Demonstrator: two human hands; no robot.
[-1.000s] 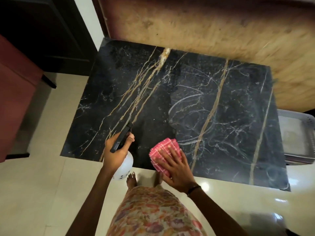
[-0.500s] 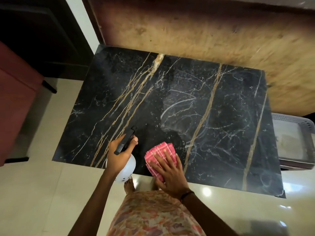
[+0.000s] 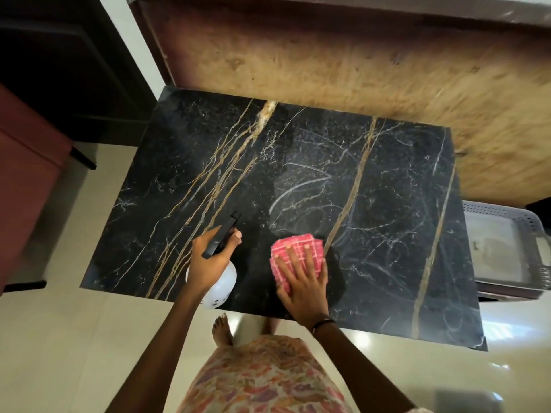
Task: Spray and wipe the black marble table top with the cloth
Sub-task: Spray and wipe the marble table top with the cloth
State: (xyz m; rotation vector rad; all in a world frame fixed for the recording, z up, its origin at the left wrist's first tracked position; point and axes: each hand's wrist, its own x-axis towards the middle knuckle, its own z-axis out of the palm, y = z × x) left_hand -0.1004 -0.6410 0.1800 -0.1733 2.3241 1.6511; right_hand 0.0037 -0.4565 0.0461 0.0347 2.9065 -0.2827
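Surface: black marble, gold and white veining. Cloth: pink with white check. Spray bottle: white body, black head. Garment: cream, orange-pink floral print. Floor: cream tile. Basket: grey, perforated rim.

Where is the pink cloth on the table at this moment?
In the head view the pink cloth lies flat on the black marble table top near its front edge, under the right hand, just right of the spray bottle held by the left hand.

No text, label, brand, number or sign can be read anywhere, whether on the spray bottle, the cloth or the counter.
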